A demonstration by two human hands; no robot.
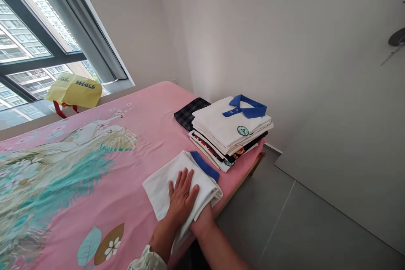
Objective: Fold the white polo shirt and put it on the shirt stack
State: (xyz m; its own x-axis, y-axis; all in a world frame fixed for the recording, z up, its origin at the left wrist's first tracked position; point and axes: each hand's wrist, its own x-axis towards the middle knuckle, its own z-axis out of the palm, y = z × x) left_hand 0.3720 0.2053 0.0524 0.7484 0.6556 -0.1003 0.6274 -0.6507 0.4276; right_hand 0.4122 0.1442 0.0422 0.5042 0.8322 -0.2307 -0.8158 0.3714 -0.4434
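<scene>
A folded white polo shirt (164, 177) with a blue collar lies near the edge of the bed. My left hand (182, 196) rests flat on top of it with the fingers spread. Under the shirt's near right fold goes my right hand (202, 221); its fingers are hidden by the cloth, so their grip cannot be made out. Just beyond, a stack of folded clothes (218, 124) has a white shirt with a blue collar (245, 107) and a round green badge on top. A dark checked garment (186, 114) sticks out at the stack's left.
A pink bed sheet (152, 114) with a printed figure and leaves covers the bed. The bed's wooden edge (236, 192) borders the grey tiled floor (272, 211). On the windowsill stands a yellow bag (76, 89) with red handles. Walls rise behind and to the right.
</scene>
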